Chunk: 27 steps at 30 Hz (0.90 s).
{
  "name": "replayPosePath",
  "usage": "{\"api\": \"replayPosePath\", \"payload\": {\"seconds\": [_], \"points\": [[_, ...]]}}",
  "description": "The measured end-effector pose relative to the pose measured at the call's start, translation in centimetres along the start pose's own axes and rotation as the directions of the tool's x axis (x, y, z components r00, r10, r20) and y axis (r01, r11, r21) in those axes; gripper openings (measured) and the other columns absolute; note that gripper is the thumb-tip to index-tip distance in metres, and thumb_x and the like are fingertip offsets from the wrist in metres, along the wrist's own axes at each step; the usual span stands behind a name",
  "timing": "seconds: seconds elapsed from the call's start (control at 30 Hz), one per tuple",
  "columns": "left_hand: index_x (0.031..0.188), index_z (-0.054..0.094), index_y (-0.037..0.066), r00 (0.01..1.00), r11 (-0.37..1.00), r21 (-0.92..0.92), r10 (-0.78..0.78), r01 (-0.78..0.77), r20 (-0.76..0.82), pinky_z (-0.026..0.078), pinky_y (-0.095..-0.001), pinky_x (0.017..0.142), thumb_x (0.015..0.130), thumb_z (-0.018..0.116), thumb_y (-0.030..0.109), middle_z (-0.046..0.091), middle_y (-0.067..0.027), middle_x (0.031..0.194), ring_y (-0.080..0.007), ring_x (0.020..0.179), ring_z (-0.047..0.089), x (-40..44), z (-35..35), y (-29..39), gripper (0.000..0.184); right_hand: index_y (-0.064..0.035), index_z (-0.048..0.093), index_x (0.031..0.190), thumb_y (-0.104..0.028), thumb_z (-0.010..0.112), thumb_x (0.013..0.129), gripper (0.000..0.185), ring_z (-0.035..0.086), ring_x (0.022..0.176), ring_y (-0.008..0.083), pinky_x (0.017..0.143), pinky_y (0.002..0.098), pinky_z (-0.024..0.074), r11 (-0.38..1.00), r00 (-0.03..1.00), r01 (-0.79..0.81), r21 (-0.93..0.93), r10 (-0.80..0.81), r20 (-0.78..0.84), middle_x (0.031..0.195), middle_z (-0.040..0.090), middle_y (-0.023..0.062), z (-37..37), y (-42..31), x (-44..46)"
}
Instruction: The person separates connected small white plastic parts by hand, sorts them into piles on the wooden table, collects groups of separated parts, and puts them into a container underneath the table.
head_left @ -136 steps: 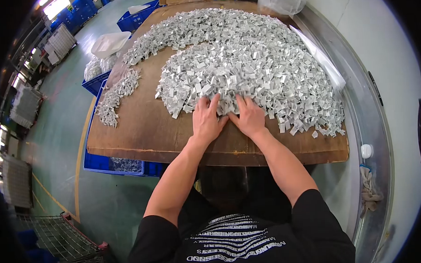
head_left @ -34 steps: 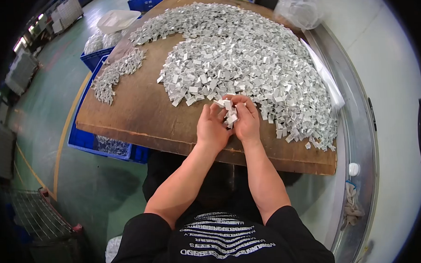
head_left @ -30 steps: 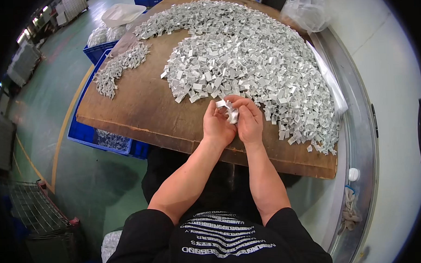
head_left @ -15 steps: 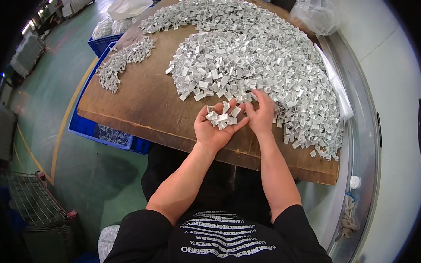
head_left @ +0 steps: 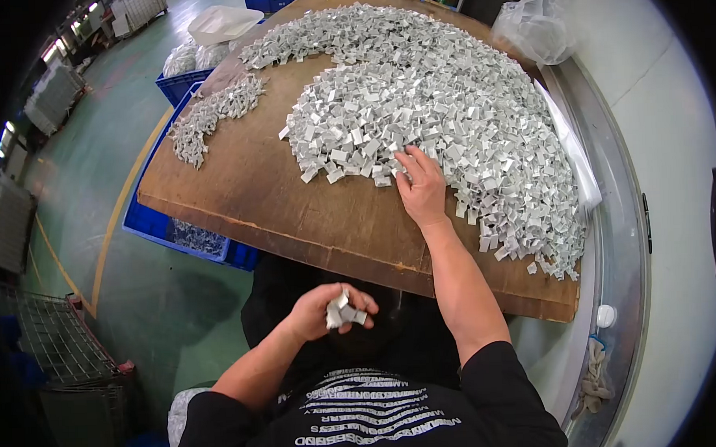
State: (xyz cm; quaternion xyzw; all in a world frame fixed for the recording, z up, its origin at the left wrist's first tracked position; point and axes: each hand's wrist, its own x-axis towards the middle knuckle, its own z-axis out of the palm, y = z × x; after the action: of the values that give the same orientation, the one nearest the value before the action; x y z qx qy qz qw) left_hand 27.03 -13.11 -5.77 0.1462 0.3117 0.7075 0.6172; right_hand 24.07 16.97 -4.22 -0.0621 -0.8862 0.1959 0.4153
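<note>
My left hand (head_left: pixel 312 310) is drawn back below the front edge of the wooden table, near my body. Its fingers curl around several small silver-white angled pieces (head_left: pixel 345 312), which look like short metal profile cuts. At the near edge of the big pile of similar pieces (head_left: pixel 386 120), my right hand (head_left: pixel 422 188) reaches in with fingers stretched out. Those fingertips touch the pile, and no piece shows clearly in them. A smaller heap of thinner silver pieces (head_left: pixel 212 114) lies at the table's left side.
The brown wooden table (head_left: pixel 238 188) has a worn front edge. Blue crates (head_left: pixel 157 223) stand at its left, one holding small metal parts. A clear plastic bag (head_left: pixel 536 24) sits at the back right, beside the wall. Gloves (head_left: pixel 594 377) hang at the right.
My left hand has moved down and back from over the table, its fingers closing around the pieces. My right hand has parted from it, shifting slightly left onto the pile's edge.
</note>
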Motion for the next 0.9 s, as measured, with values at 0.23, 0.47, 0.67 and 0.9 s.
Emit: {"api": "replayPosePath", "payload": {"seconds": [0.23, 0.47, 0.67, 0.9], "points": [[0.118, 0.065, 0.004, 0.793, 0.733, 0.544, 0.01, 0.409, -0.609, 0.053, -0.0341, 0.065, 0.096, 0.053, 0.036, 0.073, -0.0121, 0.101, -0.0254, 0.087, 0.071, 4.6, -7.1, -8.4, 0.041, -0.0042, 0.059, 0.129, -0.002, 0.053, 0.091, 0.039, 0.06, 0.112, 0.0169, 0.098, 0.0332, 0.0453, 0.717, 0.924, -0.382, 0.583, 0.313, 0.22, 0.129, 0.063, 0.0071, -1.8, 1.2, 0.7], [0.131, 0.059, 0.009, 0.82, -0.454, 0.878, 0.554, 0.152, 0.145, 0.052, -0.0425, 0.091, 0.08, 0.065, 0.03, 0.071, -0.0162, 0.108, -0.0374, 0.103, 0.066, 5.6, -15.0, -13.1, 0.056, 0.004, 0.057, 0.127, -0.002, 0.052, 0.094, 0.034, 0.062, 0.11, 0.0183, 0.1, 0.0327, 0.0446, 0.465, 0.935, -0.344, 0.816, 0.246, 0.254, 0.122, 0.066, 0.0127, -2.0, 2.3, 0.9], [0.112, 0.07, 0.01, 0.945, 0.048, 0.957, 0.151, 0.285, -0.289, 0.054, -0.0449, 0.081, 0.085, 0.065, 0.03, 0.069, -0.0193, 0.105, -0.0381, 0.093, 0.067, 2.0, -2.0, -5.2, 0.034, 0.0018, 0.066, 0.113, -0.002, 0.052, 0.093, 0.025, 0.064, 0.098, 0.0139, 0.091, 0.0281, 0.0477, 0.452, 0.913, -0.406, 0.794, 0.247, 0.326, 0.103, 0.07, 0.0071, -2.5, 2.3, 0.9], [0.103, 0.063, 0.006, 0.639, -0.329, 0.932, 0.688, -0.149, 0.345, 0.047, -0.0424, 0.088, 0.077, 0.07, 0.004, 0.06, -0.0143, 0.11, -0.0355, 0.103, 0.056, 7.8, 5.5, 5.5, 0.027, 0.0011, 0.069, 0.109, -0.003, 0.054, 0.092, 0.024, 0.062, 0.093, 0.0105, 0.086, 0.026, 0.0473, 0.56, 0.913, -0.408, 0.721, 0.263, 0.312, 0.101, 0.07, 0.0042, -2.8, 2.9, 1.0]]}}
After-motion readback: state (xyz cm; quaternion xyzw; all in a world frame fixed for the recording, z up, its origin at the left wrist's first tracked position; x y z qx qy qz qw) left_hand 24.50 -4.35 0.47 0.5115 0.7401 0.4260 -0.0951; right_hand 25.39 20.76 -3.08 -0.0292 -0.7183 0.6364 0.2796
